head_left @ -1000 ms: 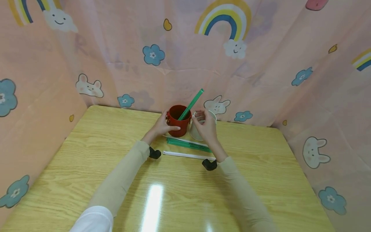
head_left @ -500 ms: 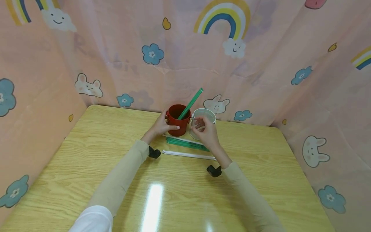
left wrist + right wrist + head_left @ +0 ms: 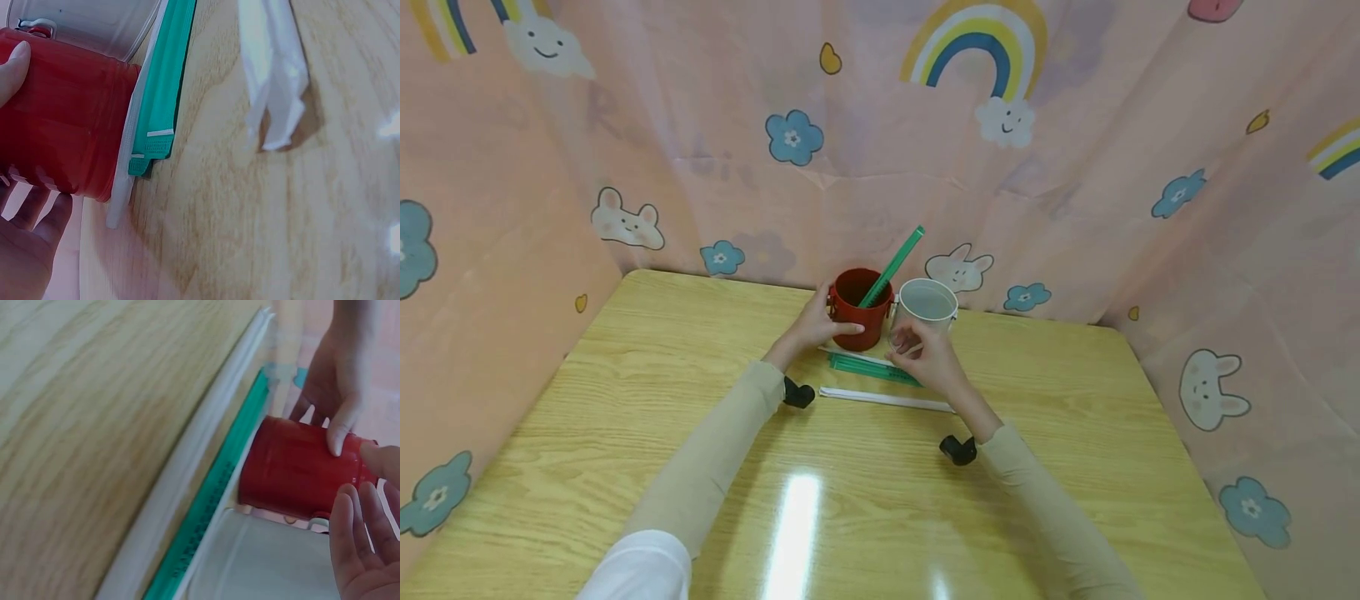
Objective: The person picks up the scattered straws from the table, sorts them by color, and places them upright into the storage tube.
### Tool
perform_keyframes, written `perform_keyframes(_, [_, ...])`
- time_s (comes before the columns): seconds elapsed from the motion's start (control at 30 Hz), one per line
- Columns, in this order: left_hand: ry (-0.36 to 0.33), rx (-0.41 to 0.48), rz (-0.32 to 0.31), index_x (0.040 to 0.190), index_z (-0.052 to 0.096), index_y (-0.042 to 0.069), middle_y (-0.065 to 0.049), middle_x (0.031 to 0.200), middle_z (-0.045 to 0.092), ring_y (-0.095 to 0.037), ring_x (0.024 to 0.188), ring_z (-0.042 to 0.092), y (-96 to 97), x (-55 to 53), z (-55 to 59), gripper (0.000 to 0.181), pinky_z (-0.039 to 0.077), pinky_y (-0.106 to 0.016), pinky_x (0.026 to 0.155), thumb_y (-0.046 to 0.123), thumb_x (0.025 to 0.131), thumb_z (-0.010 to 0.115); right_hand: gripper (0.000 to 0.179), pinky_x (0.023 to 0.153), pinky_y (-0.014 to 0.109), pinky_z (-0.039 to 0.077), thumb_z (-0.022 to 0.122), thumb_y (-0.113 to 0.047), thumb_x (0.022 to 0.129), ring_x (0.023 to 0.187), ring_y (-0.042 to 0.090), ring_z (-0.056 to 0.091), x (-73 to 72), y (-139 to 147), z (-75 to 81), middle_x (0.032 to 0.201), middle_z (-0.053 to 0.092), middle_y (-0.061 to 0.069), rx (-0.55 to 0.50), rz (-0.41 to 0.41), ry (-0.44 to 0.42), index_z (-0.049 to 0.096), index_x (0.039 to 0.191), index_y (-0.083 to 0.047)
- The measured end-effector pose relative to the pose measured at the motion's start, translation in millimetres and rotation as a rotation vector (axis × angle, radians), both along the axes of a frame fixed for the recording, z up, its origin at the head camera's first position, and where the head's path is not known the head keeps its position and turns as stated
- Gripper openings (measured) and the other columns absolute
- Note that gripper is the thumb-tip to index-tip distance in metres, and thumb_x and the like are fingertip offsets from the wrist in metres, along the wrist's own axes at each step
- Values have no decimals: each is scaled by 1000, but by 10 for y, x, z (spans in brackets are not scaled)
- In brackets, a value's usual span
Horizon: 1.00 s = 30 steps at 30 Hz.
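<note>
My left hand (image 3: 815, 323) grips the red bucket (image 3: 868, 337) from its left side, thumb across the front and fingers behind. A green wrapped stick (image 3: 898, 265) leans out of that bucket to the upper right. Beside it stands a white bucket (image 3: 275, 562), close against the red one. My right hand (image 3: 931, 358) hovers in front of the white bucket with loosely bent fingers and nothing in them. In the right wrist view its fingers (image 3: 350, 531) are spread apart near the red bucket's rim.
Green wrapped sticks (image 3: 874, 368) lie on the table before the buckets, with a white wrapped stick (image 3: 123, 181) along their far side. Another white wrapped packet (image 3: 880, 400) lies nearer to me. A patterned pink curtain (image 3: 722, 100) hangs behind the wooden table (image 3: 700, 492).
My right hand has drawn down from over the white bucket's rim to in front of it, toward me, baring the bucket's mouth. The left hand keeps its grip on the red bucket.
</note>
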<state>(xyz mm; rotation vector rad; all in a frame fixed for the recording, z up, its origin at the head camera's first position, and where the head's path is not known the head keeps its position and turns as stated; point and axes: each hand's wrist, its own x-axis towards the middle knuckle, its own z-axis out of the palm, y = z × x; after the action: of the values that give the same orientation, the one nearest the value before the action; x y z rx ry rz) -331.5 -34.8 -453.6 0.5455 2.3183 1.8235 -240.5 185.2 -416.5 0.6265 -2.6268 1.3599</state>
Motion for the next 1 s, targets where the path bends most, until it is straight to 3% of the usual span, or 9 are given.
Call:
perform_keyframes(0.17, [2, -18, 14, 149, 22, 8, -14, 145, 39, -33, 130, 41, -1, -21, -43, 94, 37, -50, 109, 14, 77, 81, 33, 73, 38, 58, 76, -3, 80, 85, 32, 66, -26, 45, -142, 97, 64, 22, 25, 49, -46, 60, 107, 5])
perform_keyframes(0.4, [15, -20, 13, 149, 23, 11, -12, 144, 39, -31, 129, 42, 5, -37, -39, 92, 39, -50, 107, 13, 77, 81, 33, 73, 33, 57, 77, -2, 78, 86, 28, 67, -63, 98, -270, 99, 67, 18, 157, 72, -83, 62, 106, 4])
perform_keyframes(0.83, [-7, -7, 15, 150, 22, 10, -12, 146, 38, -32, 131, 41, 19, -36, -31, 94, 39, -49, 108, 12, 76, 81, 31, 77, 36, 54, 81, -7, 75, 84, 23, 64, -117, 188, -401, 93, 68, 11, 311, 75, -60, 65, 100, -2])
perform_keyframes(1.0, [18, -2, 6, 149, 23, 10, -13, 145, 39, -32, 129, 41, -12, -21, -42, 93, 40, -48, 107, 20, 76, 82, 29, 78, 36, 54, 79, -5, 76, 86, 22, 64, -110, 194, -423, 94, 68, 11, 332, 77, -84, 64, 101, -1])
